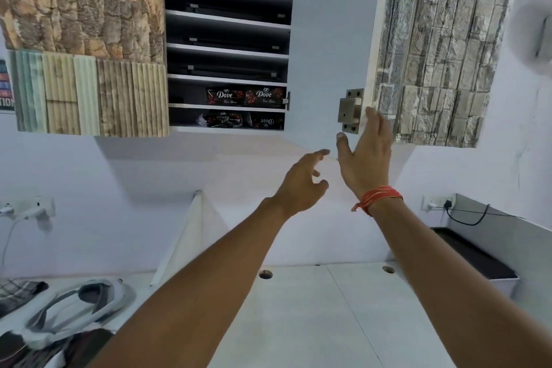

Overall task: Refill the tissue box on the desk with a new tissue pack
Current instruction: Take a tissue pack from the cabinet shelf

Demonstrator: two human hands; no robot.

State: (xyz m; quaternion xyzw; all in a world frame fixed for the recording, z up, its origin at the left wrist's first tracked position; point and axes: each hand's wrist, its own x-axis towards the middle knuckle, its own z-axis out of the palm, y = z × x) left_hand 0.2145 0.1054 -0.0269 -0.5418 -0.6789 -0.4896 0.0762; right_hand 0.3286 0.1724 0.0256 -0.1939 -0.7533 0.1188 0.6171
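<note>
An overhead wall cabinet stands with its right door (433, 54) swung open. On its lower shelves lie dark Dove tissue packs (245, 96), with more packs (243, 120) on the bottom shelf. My right hand (366, 155), an orange thread at the wrist, is raised flat against the lower edge of the open door, beside its metal latch (350, 110). My left hand (301, 184) reaches up below the cabinet with fingers loosely spread and nothing in it. No tissue box is in view.
The closed left door (86, 39) has stone-pattern cladding. Upper shelves hold flat dark items (236, 12). A white desk (313, 323) lies below, with a white device (80, 305) at left, a dark tray (475, 257) at right, and wall sockets (439, 203).
</note>
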